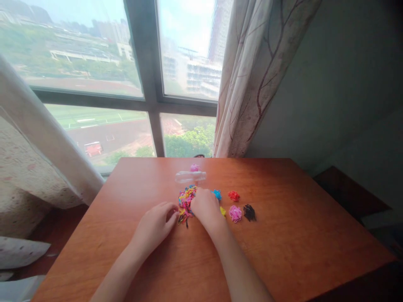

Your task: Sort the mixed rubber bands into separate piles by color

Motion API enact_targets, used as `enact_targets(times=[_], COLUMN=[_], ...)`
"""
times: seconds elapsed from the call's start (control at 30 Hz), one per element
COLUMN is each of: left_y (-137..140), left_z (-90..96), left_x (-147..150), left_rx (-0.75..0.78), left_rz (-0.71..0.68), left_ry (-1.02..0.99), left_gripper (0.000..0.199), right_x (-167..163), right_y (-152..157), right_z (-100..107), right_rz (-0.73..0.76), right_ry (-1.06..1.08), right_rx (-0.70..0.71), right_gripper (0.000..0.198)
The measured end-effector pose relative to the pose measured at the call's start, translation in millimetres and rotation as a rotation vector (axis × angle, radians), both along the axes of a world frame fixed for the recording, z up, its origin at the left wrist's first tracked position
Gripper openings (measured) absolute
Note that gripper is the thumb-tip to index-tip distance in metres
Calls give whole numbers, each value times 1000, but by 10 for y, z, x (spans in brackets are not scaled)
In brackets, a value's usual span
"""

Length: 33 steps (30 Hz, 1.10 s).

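Observation:
A mixed heap of small, many-coloured rubber bands (186, 197) lies on the wooden table. At the heap's left edge is my left hand (159, 220), its fingers curved and a gap showing between thumb and index finger. My right hand (206, 207) reaches over the heap's right side with fingers curled down into it; the fingertips and whatever they pinch are hidden. Right of that hand lie single-colour piles: blue (217, 194), red (234, 196), pink (235, 214) and black (249, 212). A yellow pile (223, 211) is partly covered by my right hand.
Behind the heap lies a clear plastic piece (190, 176), with a small purple object (194, 167) beyond it. The table (283, 243) ends at a window (151, 84) with a patterned curtain (248, 75) on the right and another curtain (40, 134) on the left.

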<state>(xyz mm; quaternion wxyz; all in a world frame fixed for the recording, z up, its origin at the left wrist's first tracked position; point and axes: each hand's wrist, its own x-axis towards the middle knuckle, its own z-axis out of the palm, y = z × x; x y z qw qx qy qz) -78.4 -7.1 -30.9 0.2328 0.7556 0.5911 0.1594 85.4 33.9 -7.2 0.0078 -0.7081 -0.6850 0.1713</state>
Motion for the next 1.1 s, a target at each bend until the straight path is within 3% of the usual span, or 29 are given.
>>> enact_targets(times=[0.2,0.33,0.53,0.77,0.93,1.1], left_y=[-13,-37,-54,-61,-44,-42], left_z=[39,45,41,61,65,91], left_x=[-6,-11,2,39,-29,-100], left_rx=[-13,-14,-24,-46,-42,-55], left_rz=[-19,-27,-85,-118,-100,-122], left_ry=[-37,-35,-95,-168,-148,-80], left_gripper=[23,23,23,22,24,22], right_x=[58,145,160,107,161,157], right_y=[-34,-169,-497,-619,-705,-876], right_z=[-44,-81,-182,-276,-314,-291], right_rz=[92,61,25,100,54,36], right_ry=[121,154,129,333,396,343], right_rx=[72,123,109,176,218,179], right_gripper=[23,26,15,23,24,12])
